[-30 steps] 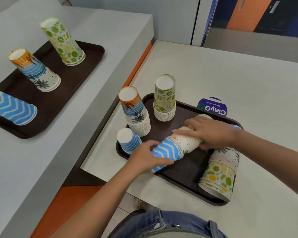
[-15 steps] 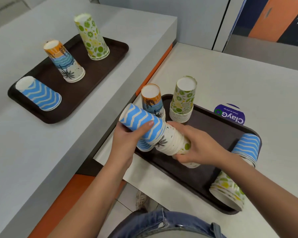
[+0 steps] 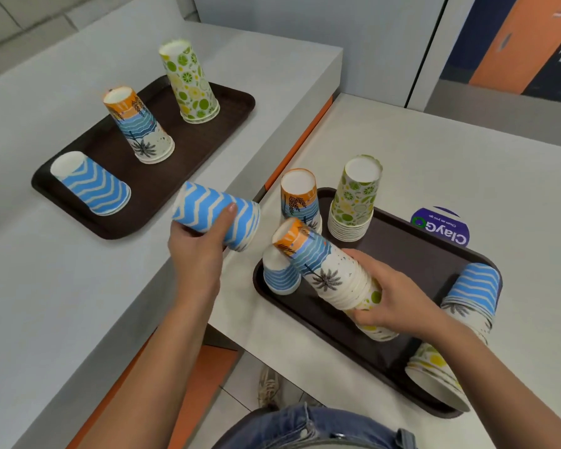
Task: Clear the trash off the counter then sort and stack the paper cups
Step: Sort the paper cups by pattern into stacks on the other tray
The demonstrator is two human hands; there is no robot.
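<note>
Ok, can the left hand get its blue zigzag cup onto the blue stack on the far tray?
Probably yes: the left hand holds the blue zigzag cup near the blue stack, with nothing between.

Surface: my grey raised ledge (image 3: 62, 303) at frame left, paler lower top (image 3: 434, 157) right.
Wall: grey tiles (image 3: 23, 24), upper left.
Door: orange (image 3: 512, 43), upper right.
Floor: pale tiles (image 3: 240, 380) beneath me.

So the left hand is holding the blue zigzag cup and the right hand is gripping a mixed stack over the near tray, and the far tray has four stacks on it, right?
Not quite. The head view shows three stacks on the far tray, not four: blue zigzag, palm and citrus. The rest holds: the left hand holds the blue zigzag cup, and the right hand grips the mixed stack over the near tray.
</note>
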